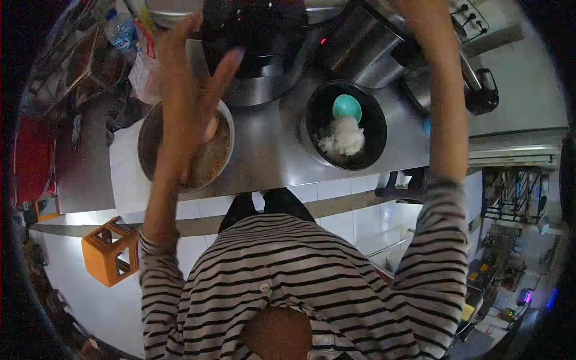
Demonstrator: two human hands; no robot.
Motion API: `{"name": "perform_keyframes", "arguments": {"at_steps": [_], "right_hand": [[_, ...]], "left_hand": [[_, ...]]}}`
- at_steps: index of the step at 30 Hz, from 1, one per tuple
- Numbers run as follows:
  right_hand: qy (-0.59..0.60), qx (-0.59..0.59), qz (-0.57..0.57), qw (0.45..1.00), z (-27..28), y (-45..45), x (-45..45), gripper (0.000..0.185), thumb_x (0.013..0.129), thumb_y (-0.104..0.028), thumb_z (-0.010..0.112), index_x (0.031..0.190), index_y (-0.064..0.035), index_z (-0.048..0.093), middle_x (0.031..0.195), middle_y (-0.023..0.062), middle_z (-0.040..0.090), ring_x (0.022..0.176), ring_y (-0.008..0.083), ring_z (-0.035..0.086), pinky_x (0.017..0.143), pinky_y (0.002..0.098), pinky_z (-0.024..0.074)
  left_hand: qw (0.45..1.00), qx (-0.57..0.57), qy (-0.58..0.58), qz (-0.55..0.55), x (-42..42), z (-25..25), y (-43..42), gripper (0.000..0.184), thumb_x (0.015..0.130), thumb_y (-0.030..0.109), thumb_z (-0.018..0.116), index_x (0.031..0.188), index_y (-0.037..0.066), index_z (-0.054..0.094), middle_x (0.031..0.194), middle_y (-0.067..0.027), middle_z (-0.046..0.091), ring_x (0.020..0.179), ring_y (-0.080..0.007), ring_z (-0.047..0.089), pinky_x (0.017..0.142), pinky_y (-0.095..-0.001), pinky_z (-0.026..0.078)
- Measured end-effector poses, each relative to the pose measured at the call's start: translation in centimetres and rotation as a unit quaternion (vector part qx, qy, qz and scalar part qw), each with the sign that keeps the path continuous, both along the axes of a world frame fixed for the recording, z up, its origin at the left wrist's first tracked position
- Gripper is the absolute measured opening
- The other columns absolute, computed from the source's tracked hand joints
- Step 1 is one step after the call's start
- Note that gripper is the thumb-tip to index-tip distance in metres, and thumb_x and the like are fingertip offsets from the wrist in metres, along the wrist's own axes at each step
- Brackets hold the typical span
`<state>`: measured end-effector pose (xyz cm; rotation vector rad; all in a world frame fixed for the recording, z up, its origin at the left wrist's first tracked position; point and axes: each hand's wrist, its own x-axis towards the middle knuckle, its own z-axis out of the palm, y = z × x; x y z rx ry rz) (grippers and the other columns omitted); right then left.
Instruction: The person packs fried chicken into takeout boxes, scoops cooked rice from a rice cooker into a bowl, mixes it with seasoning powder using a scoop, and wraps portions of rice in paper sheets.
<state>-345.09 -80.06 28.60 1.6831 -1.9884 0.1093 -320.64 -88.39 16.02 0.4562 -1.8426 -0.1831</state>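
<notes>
My left hand [195, 78] is raised over a round metal pan [225, 162], its thumb spread away from the other fingers. It appears to hold nothing, though motion blurs it. Brownish food bits cling inside the pan, and a pale rounded thing [210, 129] shows beside my wrist. My right hand [420, 15] reaches to the top edge of the view, near a steel pot [372, 51]; its fingers are cut off. Between my arms, a black inner pot [378, 135] contains white rice [345, 141] and a mint-green small bowl [347, 108].
A large black cooker [255, 42] stands at the back of the steel counter [264, 150]. A water bottle [122, 31] and packets are at the left. A black-handled pan [482, 93] lies at right. An orange stool [108, 255] is on the floor, lower left.
</notes>
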Motion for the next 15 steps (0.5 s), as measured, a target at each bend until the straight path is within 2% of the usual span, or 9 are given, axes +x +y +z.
{"name": "perform_keyframes", "arguments": {"at_steps": [2,4,5,7,9,10,11,14,15], "right_hand": [[-0.14,0.037,-0.025,0.989,-6.3,5.2,0.2,0.023,0.079,-0.024,0.055,0.082,-0.0018,0.06,0.081,0.0155,0.06,0.073,0.0304,0.06,0.061,0.0409,0.0458],[-0.229,0.166,-0.163,0.945,-15.9,6.5,-0.5,0.031,0.077,-0.033,0.057,0.079,-0.0025,0.061,0.084,0.0183,0.06,0.08,0.0312,0.059,0.068,0.0392,0.0461],[-0.133,0.246,-0.207,0.938,-21.8,7.1,-2.3,0.04,0.073,-0.041,0.059,0.079,-0.0012,0.061,0.083,0.0212,0.059,0.078,0.0333,0.058,0.067,0.0404,0.0459],[-0.038,0.096,-0.25,0.963,-31.0,8.1,-3.6,0.052,0.069,-0.048,0.06,0.081,0.0023,0.058,0.077,0.0199,0.059,0.071,0.0365,0.058,0.06,0.0511,0.0426],[-0.138,0.048,-0.24,0.96,-38.0,7.1,-7.7,0.047,0.07,-0.045,0.06,0.083,0.0001,0.058,0.074,0.019,0.059,0.069,0.0368,0.057,0.06,0.05,0.0428],[-0.19,0.026,-0.236,0.952,-37.9,6.8,-7.4,0.045,0.07,-0.043,0.06,0.084,-0.0009,0.059,0.073,0.0186,0.059,0.068,0.037,0.057,0.06,0.0494,0.0429],[-0.126,-0.007,-0.267,0.955,-38.0,6.8,-6.8,0.033,0.068,-0.034,0.064,0.075,-0.0019,0.058,0.066,0.0167,0.058,0.062,0.0339,0.057,0.056,0.0422,0.0428],[-0.292,0.037,-0.177,0.939,-32.3,7.4,-5.5,0.031,0.065,-0.029,0.069,0.065,-0.0006,0.056,0.057,0.0136,0.054,0.052,0.0291,0.052,0.05,0.0367,0.0391],[-0.305,-0.016,-0.155,0.94,-30.0,7.8,-4.1,0.027,0.07,-0.023,0.068,0.059,-0.0024,0.054,0.053,0.0059,0.053,0.046,0.0163,0.045,0.046,0.0305,0.0338]], "left_hand": [[0.993,0.108,-0.043,0.013,4.2,-1.6,3.7,0.037,0.077,0.014,0.06,0.109,-0.001,0.048,0.106,-0.0155,0.052,0.096,-0.0244,0.051,0.087,-0.0335,0.037],[0.954,0.294,-0.003,-0.051,7.0,-4.5,5.9,0.033,0.078,0.01,0.058,0.108,-0.001,0.049,0.104,-0.015,0.053,0.095,-0.0219,0.052,0.086,-0.0318,0.037],[0.94,0.337,-0.001,-0.053,7.7,-5.2,7.2,0.03,0.079,0.009,0.056,0.107,-0.001,0.049,0.103,-0.0144,0.053,0.095,-0.0212,0.052,0.085,-0.0312,0.038],[0.907,0.418,0.005,-0.053,9.0,-6.1,8.9,0.026,0.081,0.005,0.053,0.106,-0.001,0.05,0.101,-0.0131,0.054,0.094,-0.0197,0.053,0.084,-0.0299,0.039],[0.916,0.392,-0.022,-0.076,9.7,-8.0,9.3,0.023,0.081,0.002,0.051,0.104,-0.001,0.051,0.099,-0.0119,0.055,0.09,-0.0186,0.054,0.081,-0.0292,0.04],[0.92,0.38,-0.038,-0.089,10.0,-8.3,9.5,0.021,0.081,0.001,0.05,0.103,0.0,0.052,0.098,-0.0112,0.055,0.088,-0.018,0.055,0.08,-0.0289,0.041],[0.909,0.403,-0.035,-0.096,10.1,-8.3,9.8,0.02,0.081,0.001,0.051,0.101,0.0,0.053,0.097,-0.0109,0.056,0.086,-0.0178,0.055,0.079,-0.0288,0.042],[0.889,0.442,-0.037,-0.116,9.8,-6.9,10.3,0.017,0.079,0.001,0.053,0.096,0.001,0.055,0.093,-0.0102,0.057,0.081,-0.0176,0.056,0.075,-0.0285,0.043],[0.892,0.434,-0.05,-0.119,9.7,-6.5,10.2,0.016,0.079,0.001,0.053,0.094,0.001,0.056,0.091,-0.0101,0.058,0.08,-0.0178,0.057,0.074,-0.0285,0.044]]}}
